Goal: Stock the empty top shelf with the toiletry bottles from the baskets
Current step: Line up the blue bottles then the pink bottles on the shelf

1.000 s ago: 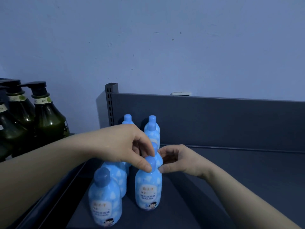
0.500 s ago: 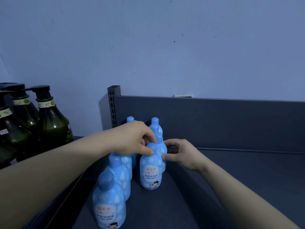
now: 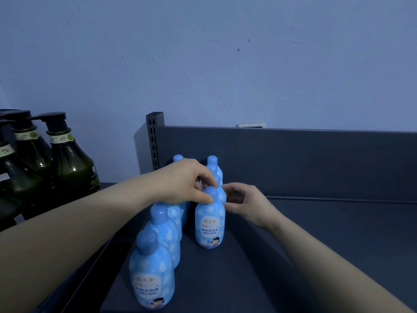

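Left hand [image 3: 187,184] pinched bottle [image 3: 209,224] cap [image 3: 211,192]; right hand [image 3: 247,205] curled at 3 o'clock, grip unclear. Probably light, slick plastic; hold the shoulder.

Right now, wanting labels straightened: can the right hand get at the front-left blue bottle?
Probably yes: the right hand sits beside the front-right bottle, and only bare shelf lies between it and the front-left bottle.

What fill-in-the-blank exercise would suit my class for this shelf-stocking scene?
The left hand pinches the rounded ___ of a light blue plastic bottle.
The light blue bottles stand on the dark grey metal shelf in ___ rows.
The dark green pump bottles stand to the shelf's ___.
Missing words: cap, two, left.
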{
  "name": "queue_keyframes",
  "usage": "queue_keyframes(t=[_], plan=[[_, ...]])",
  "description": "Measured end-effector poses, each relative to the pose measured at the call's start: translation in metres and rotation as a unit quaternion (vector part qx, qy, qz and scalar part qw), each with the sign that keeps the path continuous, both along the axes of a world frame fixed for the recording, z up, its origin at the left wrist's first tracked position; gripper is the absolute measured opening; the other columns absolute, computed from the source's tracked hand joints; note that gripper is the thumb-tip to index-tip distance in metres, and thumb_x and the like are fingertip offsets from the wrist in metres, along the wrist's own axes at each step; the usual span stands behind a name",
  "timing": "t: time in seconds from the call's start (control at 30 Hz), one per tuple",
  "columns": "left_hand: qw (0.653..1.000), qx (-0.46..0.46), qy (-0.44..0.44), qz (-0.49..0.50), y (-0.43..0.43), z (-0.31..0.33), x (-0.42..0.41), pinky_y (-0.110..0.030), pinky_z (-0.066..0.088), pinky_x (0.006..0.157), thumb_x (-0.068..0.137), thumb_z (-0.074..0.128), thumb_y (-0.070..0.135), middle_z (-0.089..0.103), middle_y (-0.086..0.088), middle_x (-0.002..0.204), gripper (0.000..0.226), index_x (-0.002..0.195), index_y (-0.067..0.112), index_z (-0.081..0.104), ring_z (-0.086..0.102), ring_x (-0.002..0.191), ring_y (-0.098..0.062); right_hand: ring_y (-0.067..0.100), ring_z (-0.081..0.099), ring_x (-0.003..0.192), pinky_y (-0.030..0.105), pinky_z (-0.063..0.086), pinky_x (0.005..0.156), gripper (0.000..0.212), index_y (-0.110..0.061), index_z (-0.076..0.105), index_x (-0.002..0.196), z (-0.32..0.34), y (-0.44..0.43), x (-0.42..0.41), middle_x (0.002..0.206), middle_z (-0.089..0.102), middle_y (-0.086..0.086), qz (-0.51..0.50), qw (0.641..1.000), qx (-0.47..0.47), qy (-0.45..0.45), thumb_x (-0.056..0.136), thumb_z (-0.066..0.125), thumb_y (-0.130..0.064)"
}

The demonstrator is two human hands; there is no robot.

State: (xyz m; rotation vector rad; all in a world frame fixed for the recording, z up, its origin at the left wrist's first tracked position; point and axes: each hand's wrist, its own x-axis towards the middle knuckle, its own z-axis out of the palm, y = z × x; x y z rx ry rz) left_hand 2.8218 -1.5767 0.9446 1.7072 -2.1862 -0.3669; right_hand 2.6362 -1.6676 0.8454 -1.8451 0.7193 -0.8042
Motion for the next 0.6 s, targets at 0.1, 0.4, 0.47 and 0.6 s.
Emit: queue_keyframes(t=[0.1, 0.4, 0.47, 0.6], plan=[[1.000, -0.004, 0.007, 0.000, 0.002, -0.002, 0.001, -0.009, 0.047, 0.068, 0.077, 0.077, 0.028, 0.064, 0.017, 0.076, 0.024, 0.099, 0.033, 0.069, 0.059, 0.068, 0.007, 0.017, 0.070, 0.098, 0.032, 0.056, 0.088, 0.031, -0.012, 0.066, 0.110, -0.001, 0.004, 0.000, 0.105, 0.073, 0.004, -0.013, 1.000, -0.007, 0.011, 0.081, 0.075, -0.005], [0.998, -0.020, -0.061, 0.002, 0.011, -0.001, 0.001, -0.025, 0.051, 0.083, 0.083, 0.067, 0.043, 0.064, 0.014, 0.096, 0.032, 0.112, 0.030, 0.064, 0.060, 0.082, 0.004, 0.000, 0.064, 0.102, 0.032, 0.052, 0.096, 0.029, -0.023, 0.065, 0.113, 0.007, 0.022, -0.008, 0.108, 0.070, -0.010, -0.085, 0.985, -0.096, 0.119, 0.085, 0.071, -0.017], [0.992, -0.049, -0.118, 0.006, 0.017, 0.005, -0.001, -0.032, 0.049, 0.087, 0.085, 0.061, 0.048, 0.057, 0.015, 0.098, 0.034, 0.114, 0.029, 0.062, 0.058, 0.090, -0.003, -0.001, 0.058, 0.110, 0.026, 0.047, 0.099, 0.032, -0.024, 0.061, 0.120, 0.014, 0.030, -0.017, 0.118, 0.065, -0.013, -0.117, 0.967, -0.147, 0.173, 0.088, 0.066, -0.020], [0.976, -0.096, -0.195, 0.001, 0.035, 0.016, -0.019, -0.036, 0.045, 0.091, 0.088, 0.053, 0.051, 0.051, 0.015, 0.105, 0.037, 0.119, 0.030, 0.058, 0.050, 0.097, -0.008, 0.011, 0.051, 0.122, 0.027, 0.041, 0.102, 0.041, -0.024, 0.052, 0.135, 0.027, 0.051, -0.042, 0.134, 0.054, -0.008, -0.154, 0.925, -0.223, 0.266, 0.094, 0.057, -0.030]])
